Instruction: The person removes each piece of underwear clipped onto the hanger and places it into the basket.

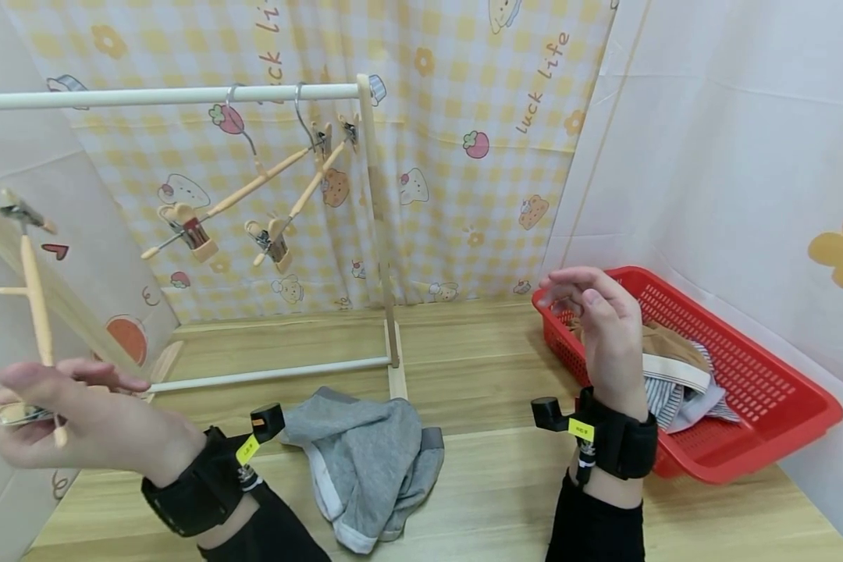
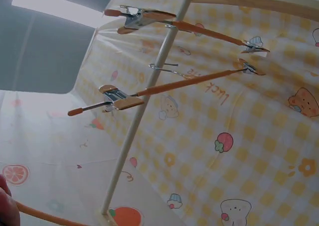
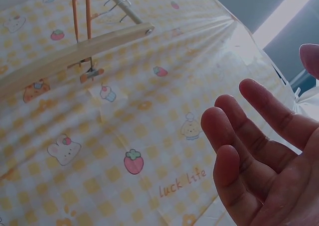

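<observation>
My left hand (image 1: 105,417) grips one end of a wooden clip hanger (image 1: 37,300) at the far left, around the clip there. The hanger's other clip points up, and its hook lies toward the left edge. Only a fingertip and part of the hanger's bar (image 2: 47,215) show in the left wrist view. My right hand (image 1: 607,328) is raised in front of the red basket (image 1: 766,359), fingers loosely bent and holding nothing. Its palm and fingers (image 3: 259,141) appear in the right wrist view. A crumpled grey garment (image 1: 372,460) with ribbed cuffs lies on the table between my arms.
Two more clip hangers (image 1: 260,181) (image 1: 316,183) hang from the white rod (image 1: 147,96) of a wooden rack, whose right post (image 1: 378,226) stands behind the grey garment. Brown and striped clothes (image 1: 674,363) lie in the basket. Patterned curtains enclose the table.
</observation>
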### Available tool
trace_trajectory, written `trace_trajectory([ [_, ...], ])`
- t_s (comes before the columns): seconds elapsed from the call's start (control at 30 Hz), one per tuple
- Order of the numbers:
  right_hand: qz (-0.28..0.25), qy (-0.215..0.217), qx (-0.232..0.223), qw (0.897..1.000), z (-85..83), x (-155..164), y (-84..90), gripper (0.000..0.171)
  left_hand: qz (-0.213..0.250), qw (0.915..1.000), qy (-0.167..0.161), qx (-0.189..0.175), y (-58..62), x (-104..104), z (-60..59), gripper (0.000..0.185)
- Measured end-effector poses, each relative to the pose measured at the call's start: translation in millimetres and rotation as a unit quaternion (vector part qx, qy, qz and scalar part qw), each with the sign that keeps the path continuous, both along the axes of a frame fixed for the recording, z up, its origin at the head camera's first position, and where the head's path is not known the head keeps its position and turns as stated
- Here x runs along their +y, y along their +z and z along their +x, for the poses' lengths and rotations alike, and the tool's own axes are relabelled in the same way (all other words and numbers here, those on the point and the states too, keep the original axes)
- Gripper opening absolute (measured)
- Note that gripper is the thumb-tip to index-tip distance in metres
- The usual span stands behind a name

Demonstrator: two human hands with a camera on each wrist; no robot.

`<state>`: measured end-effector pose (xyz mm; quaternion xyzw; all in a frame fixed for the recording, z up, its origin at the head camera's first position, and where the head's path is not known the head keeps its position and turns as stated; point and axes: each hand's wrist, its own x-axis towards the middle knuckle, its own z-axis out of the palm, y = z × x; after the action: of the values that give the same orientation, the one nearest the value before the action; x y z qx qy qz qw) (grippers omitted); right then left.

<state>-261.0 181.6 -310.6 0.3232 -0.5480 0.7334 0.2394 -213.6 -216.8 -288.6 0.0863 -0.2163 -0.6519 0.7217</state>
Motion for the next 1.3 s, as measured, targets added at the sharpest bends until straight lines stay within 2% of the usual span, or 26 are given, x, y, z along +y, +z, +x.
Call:
trace_trajectory([
  [0.2,-0.002,0.001,-0.007,1.0,-1.7,-0.9,-1.2,0.031,-0.063,0.9969,0.032,-0.034,-5.4,-7.0,-7.1,0.036],
  [0.27,-0.005,-0.003,-0.008,1.0,-2.2,-1.2,-1.1,0.03,-0.059,0.9975,0.018,-0.034,-5.5,-8.9,-9.0,0.038],
  [0.4,-0.005,-0.014,-0.012,1.0,-2.6,-1.1,-0.3,0.03,-0.034,0.9987,-0.031,-0.024,-1.9,-11.3,-11.9,0.045],
  [0.5,-0.002,-0.016,-0.014,1.0,-2.7,-1.0,0.1,0.03,-0.027,0.9971,-0.062,-0.033,-1.0,-11.1,-12.6,0.046],
  [0.57,-0.001,-0.014,-0.014,1.0,-2.8,-0.7,0.2,0.03,-0.036,0.9955,-0.078,-0.041,-1.4,-10.5,-13.7,0.044],
  [0.7,0.001,-0.01,-0.016,1.0,-2.7,-0.5,-0.3,0.029,-0.081,0.9911,-0.09,-0.056,-3.2,-9.0,-17.0,0.043],
  [0.87,0.007,-0.017,-0.023,1.0,-2.4,1.3,-2.1,0.03,-0.156,0.9798,-0.107,-0.066,-8.2,-6.5,-21.2,0.045],
  [1.07,0.008,-0.011,-0.025,1.0,-2.6,3.6,-3.8,0.03,-0.25,0.9564,-0.128,-0.08,-14.1,-1.3,-23.1,0.037],
  [1.13,0.012,-0.014,-0.028,0.999,-3.3,3.4,-4.4,0.03,-0.274,0.9468,-0.144,-0.089,-12.9,-0.8,-23.3,0.036],
  [1.23,0.015,-0.027,-0.034,0.999,-3.6,2.2,-4.4,0.029,-0.29,0.937,-0.165,-0.102,-6.9,-1.0,-26.0,0.037],
  [1.3,0.014,-0.032,-0.036,0.999,-3.6,1.8,-4.1,0.029,-0.297,0.9314,-0.161,-0.136,-0.9,-1.4,-28.5,0.039],
])
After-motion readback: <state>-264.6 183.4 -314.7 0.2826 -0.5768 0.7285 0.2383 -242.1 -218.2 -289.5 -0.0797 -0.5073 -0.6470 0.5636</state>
